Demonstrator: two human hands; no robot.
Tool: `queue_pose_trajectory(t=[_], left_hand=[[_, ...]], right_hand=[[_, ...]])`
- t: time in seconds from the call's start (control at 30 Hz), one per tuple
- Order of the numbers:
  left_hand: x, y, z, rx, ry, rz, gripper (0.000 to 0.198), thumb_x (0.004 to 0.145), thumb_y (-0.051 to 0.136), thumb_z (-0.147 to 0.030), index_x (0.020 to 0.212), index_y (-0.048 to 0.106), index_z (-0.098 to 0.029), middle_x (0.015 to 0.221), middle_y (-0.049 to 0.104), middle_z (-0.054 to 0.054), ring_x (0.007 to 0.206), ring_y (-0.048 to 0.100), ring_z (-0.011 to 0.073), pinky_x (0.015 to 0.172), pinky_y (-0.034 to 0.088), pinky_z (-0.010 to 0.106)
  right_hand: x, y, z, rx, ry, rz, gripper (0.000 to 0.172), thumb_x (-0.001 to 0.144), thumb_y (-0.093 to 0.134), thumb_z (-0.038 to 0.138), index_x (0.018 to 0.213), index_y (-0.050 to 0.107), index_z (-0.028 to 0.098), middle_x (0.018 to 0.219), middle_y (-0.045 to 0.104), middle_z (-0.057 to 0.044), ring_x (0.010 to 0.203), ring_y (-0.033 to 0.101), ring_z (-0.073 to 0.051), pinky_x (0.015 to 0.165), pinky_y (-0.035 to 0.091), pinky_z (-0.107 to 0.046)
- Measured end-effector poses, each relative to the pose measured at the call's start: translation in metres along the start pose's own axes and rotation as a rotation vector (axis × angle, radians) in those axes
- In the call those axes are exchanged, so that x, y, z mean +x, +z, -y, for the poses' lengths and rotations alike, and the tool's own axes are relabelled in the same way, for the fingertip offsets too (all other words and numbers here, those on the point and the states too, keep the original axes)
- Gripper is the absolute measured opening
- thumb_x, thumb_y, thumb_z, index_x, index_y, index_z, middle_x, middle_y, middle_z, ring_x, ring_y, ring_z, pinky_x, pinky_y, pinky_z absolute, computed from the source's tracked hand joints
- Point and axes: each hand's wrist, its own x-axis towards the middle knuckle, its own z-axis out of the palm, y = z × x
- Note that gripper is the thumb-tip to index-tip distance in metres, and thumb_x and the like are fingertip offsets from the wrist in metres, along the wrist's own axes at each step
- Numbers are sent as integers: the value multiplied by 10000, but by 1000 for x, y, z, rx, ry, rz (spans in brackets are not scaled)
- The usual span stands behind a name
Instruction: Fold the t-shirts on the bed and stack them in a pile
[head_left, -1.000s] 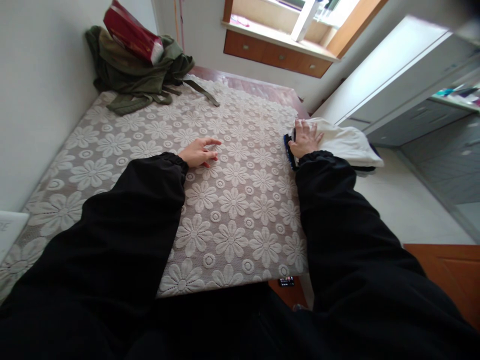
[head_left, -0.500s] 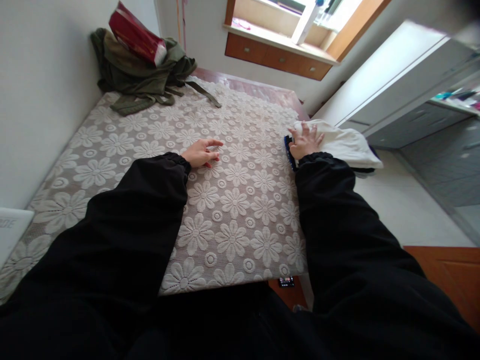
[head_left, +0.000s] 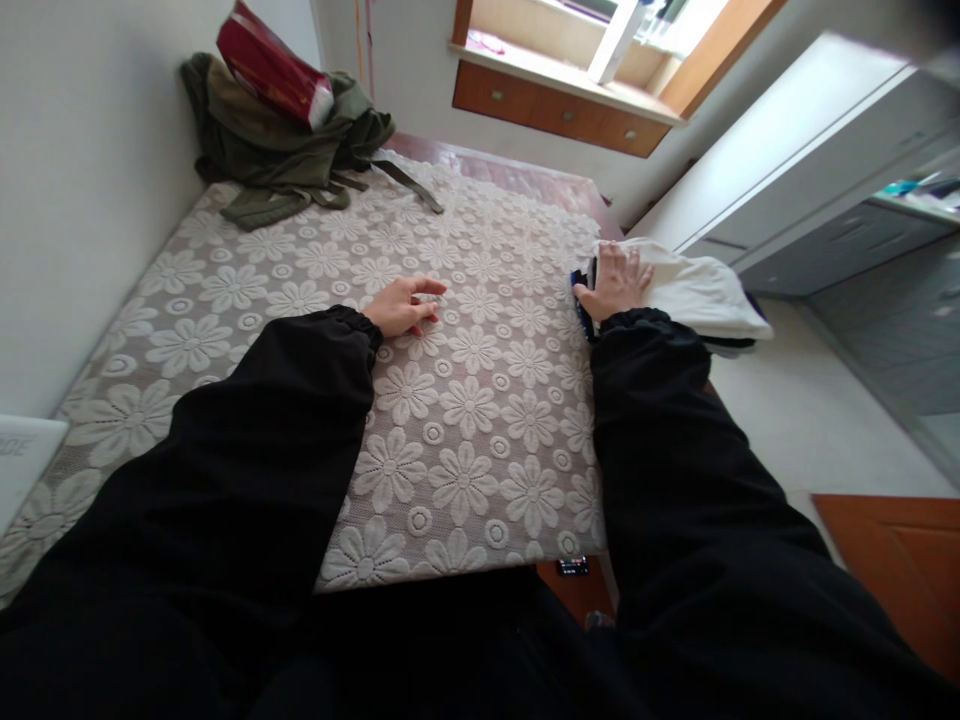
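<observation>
My left hand [head_left: 403,304] rests on the flower-patterned lace tablecloth [head_left: 465,400] near the middle of the table, fingers loosely stretched and holding nothing. At the table's right edge, my right hand [head_left: 616,281] lies with fingers spread on a white folded cloth [head_left: 694,292]. A dark blue object [head_left: 581,300] sits at the table edge under that hand. Both arms are in black sleeves.
A heap of olive-green clothing [head_left: 285,150] with a red bag [head_left: 266,65] on top lies at the table's far left corner by the wall. A wooden window ledge with drawers [head_left: 555,105] and grey cabinets [head_left: 825,200] stand beyond. A white object [head_left: 22,460] sits at the left.
My right hand shifted slightly on the white cloth, its fingers spreading further over it. My left hand stayed in place. The view moved a little.
</observation>
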Motion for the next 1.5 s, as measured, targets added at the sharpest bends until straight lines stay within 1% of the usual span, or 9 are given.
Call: queue_pose_trajectory(t=[0.3,0.57,0.67,0.73,0.83,0.87,1.0,1.2,1.5], left_hand=[[-3,-1,-2,32,-46,-4,456,968,704,-263,1415,686,-174,1051,779,133,1004,773,251,593,592,226],[0,-3,4,58,-28,-8,447,920,719,-366,1317,722,-162,908,771,102,921,765,251,564,592,228],[0,-2,4,38,-18,-6,465,893,726,-400,1291,728,-160,919,772,106,964,767,265,568,596,234],[0,-2,4,30,-11,-8,483,875,731,-429,1279,730,-162,924,776,108,966,768,273,569,599,245],[0,-3,4,21,-5,-13,487,848,732,-456,1239,740,-166,909,780,105,943,765,274,560,592,247],[0,-3,5,18,-4,-12,486,841,727,-458,1230,742,-167,903,779,103,933,762,271,555,587,245],[0,-3,4,20,-4,-5,520,817,696,-462,1240,742,-163,886,776,99,857,737,249,542,582,253],[-2,-1,-2,20,-19,-18,532,789,670,-467,1220,746,-165,918,769,113,920,742,273,543,592,265],[-3,-1,0,10,-31,-13,582,778,650,-509,1248,728,-174,935,744,106,972,742,295,532,579,262]], right_hand=[[-8,4,-1,-4,-23,-86,847,1012,473,523,1747,177,226,1799,227,-171,1663,163,-452,1303,175,-760],[1,16,-9,326,-67,-343,590,985,611,350,1533,540,144,1666,476,-196,1579,356,-375,1319,153,-701],[-15,6,-6,695,-27,-490,261,939,614,227,1158,738,157,1367,693,-151,1355,587,-283,1263,373,-546],[-42,-4,-2,1098,198,-541,104,906,626,176,934,724,195,1037,728,-63,1053,690,-212,1054,561,-400],[-99,-16,7,1794,743,-323,105,887,634,129,849,633,227,769,616,22,732,649,-152,733,617,-265],[-118,-18,10,1852,799,-219,114,899,608,119,840,613,217,778,628,-4,721,664,-167,678,629,-276],[-158,-27,16,2163,993,139,153,1046,494,204,1030,644,176,1025,709,-138,1049,751,-281,774,719,-385],[-134,-38,7,2219,1140,74,300,1115,468,352,1240,627,131,1133,707,-180,1064,740,-285,684,734,-376],[-130,-30,-7,2339,1110,92,195,1095,501,256,1080,668,156,952,733,-124,913,765,-255,741,732,-390]])
